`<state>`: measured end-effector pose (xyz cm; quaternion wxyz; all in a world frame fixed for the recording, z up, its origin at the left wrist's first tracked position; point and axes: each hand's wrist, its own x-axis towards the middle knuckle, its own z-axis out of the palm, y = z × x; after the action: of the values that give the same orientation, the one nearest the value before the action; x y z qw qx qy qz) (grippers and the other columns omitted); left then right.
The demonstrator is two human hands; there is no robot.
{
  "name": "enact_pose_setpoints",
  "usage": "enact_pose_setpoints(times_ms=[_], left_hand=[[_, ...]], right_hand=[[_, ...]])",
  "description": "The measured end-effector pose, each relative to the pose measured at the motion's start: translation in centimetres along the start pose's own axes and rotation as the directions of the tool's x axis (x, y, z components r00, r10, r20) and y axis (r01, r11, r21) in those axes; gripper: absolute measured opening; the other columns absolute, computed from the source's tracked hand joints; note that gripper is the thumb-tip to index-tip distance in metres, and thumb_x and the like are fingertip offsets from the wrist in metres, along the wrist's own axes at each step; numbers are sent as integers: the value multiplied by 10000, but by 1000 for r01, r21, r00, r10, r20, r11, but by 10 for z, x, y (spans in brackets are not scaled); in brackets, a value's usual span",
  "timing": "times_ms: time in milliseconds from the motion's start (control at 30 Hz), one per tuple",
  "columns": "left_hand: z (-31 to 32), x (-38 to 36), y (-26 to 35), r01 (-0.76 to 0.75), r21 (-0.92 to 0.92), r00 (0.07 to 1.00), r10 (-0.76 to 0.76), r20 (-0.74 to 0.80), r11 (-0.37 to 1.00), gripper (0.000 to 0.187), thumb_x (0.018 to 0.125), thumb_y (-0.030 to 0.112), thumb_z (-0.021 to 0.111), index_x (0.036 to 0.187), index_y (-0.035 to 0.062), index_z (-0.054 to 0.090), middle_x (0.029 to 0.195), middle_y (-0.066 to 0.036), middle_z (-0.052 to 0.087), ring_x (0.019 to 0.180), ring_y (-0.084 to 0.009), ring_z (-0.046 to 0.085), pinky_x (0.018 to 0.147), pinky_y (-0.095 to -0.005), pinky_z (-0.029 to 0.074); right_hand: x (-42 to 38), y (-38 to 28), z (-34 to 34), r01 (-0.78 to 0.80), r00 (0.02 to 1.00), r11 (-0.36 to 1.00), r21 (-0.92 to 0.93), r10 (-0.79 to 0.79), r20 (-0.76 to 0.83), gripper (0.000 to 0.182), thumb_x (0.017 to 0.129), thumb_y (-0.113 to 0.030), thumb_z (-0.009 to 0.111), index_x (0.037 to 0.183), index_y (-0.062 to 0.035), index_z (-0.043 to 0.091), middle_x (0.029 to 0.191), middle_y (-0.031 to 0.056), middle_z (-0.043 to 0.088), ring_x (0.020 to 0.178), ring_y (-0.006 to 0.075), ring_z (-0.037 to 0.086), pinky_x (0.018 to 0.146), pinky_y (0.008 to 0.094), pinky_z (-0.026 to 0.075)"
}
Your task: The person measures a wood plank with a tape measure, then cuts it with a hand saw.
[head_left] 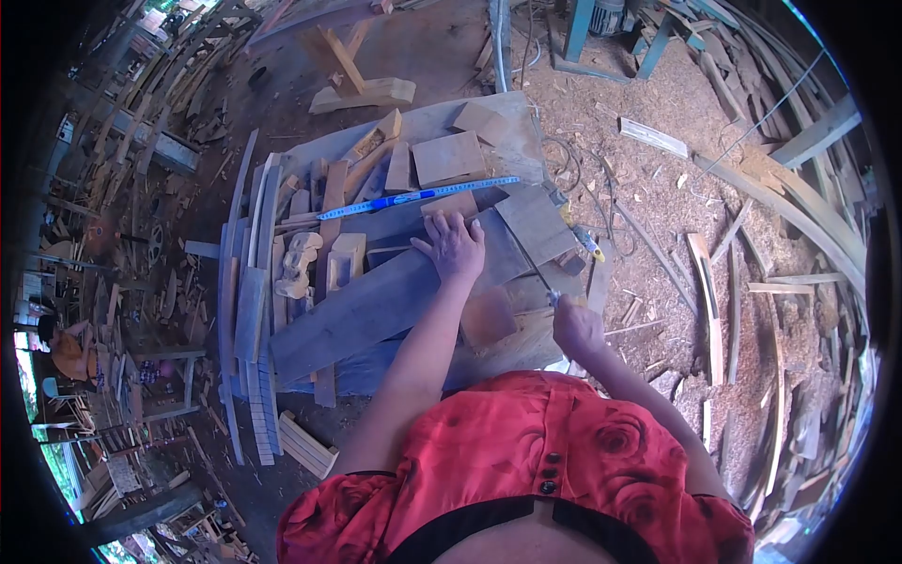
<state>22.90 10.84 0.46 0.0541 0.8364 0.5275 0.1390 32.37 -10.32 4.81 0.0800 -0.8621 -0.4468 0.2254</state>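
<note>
My left hand [452,246] lies with fingers spread on a long wooden board [362,315] that slants across the workbench. My right hand [577,326] is closed around the handle end of a thin dark tool [534,261], whose narrow shaft points up and left over the boards. Just beyond my left hand, a blue and white measuring strip [418,197] lies across several wood pieces. A square board [531,226] sits right of my left hand. Nearer my body is a reddish-brown block [488,319].
Left on the bench are a carved wooden piece [298,265] and a small wooden box shape [345,262]. A yellow-tipped power tool [589,243] with a cable is at the right edge. Sawdust and planks [707,305] cover the floor at right. A wooden trestle [362,94] stands beyond.
</note>
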Motion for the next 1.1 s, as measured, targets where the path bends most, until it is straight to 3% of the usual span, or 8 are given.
enact_pose_setpoints(times_ms=[67, 233, 367, 467, 600, 733, 800, 1100], left_hand=[[1, -1, -1, -5, -2, 1000, 5, -16, 1000, 312, 870, 367, 488, 1030, 99, 473, 1276, -147, 394, 1264, -338, 293, 938, -709, 202], [-5, 0, -1, 1, -77, 1000, 1, 24, 997, 341, 874, 374, 460, 1042, 79, 491, 1281, -164, 385, 1283, -352, 263, 957, -715, 155], [-1, 0, -1, 7, -51, 1000, -8, -7, 999, 335, 870, 372, 478, 1047, 88, 482, 1276, -157, 385, 1273, -349, 277, 947, -714, 176], [0, -1, -2, 1, -15, 1000, -1, -17, 1000, 327, 867, 372, 492, 1042, 96, 476, 1269, -148, 389, 1265, -339, 289, 939, -713, 198], [-1, -1, -2, -11, -36, 1000, 11, -17, 999, 333, 867, 375, 490, 1040, 92, 476, 1269, -148, 390, 1268, -339, 287, 943, -709, 197], [0, -1, -5, -3, -52, 1000, 2, -9, 999, 334, 869, 376, 487, 1039, 90, 475, 1268, -148, 390, 1266, -339, 288, 942, -708, 197], [2, 0, -4, -10, -40, 999, 8, -49, 999, 330, 870, 376, 484, 1037, 91, 475, 1268, -145, 390, 1267, -336, 288, 938, -710, 198], [0, -1, -4, -27, -40, 999, 25, -47, 999, 334, 865, 372, 491, 1036, 86, 474, 1247, -143, 398, 1238, -329, 316, 927, -714, 208]], right_hand=[[22, -10, -6, -15, 999, 999, -32, 16, 34, 154, 804, -119, 460, 905, -18, 519, 752, 180, 635, 675, 354, 631, 602, 467, 484], [64, -13, 14, 198, 971, 980, 32, -191, -142, 176, 822, -124, 448, 958, -20, 489, 727, 169, 630, 685, 360, 627, 611, 478, 479], [-8, 19, 26, 79, 989, 997, -27, -82, -124, 156, 851, -165, 448, 962, -56, 458, 659, 203, 601, 620, 384, 608, 550, 500, 460], [-4, 8, 14, 28, 1000, 1000, 6, -28, -10, 151, 856, -160, 446, 958, -50, 459, 640, 209, 596, 598, 383, 606, 544, 503, 459], [66, -16, 10, 89, 994, 995, 34, -87, -64, 191, 817, -139, 457, 966, -23, 487, 711, 195, 621, 671, 372, 626, 610, 480, 479], [37, -13, 8, 107, 992, 993, 42, -104, -74, 195, 822, -142, 461, 977, -28, 491, 721, 199, 622, 681, 373, 626, 613, 484, 478], [-4, -7, 2, -49, 999, 998, -34, 49, 0, 187, 825, -138, 465, 977, -32, 492, 739, 198, 624, 699, 373, 625, 620, 486, 477], [62, -24, 0, 81, 995, 997, -18, -82, -50, 166, 837, -133, 445, 959, -33, 496, 749, 196, 626, 698, 370, 623, 628, 485, 473]])
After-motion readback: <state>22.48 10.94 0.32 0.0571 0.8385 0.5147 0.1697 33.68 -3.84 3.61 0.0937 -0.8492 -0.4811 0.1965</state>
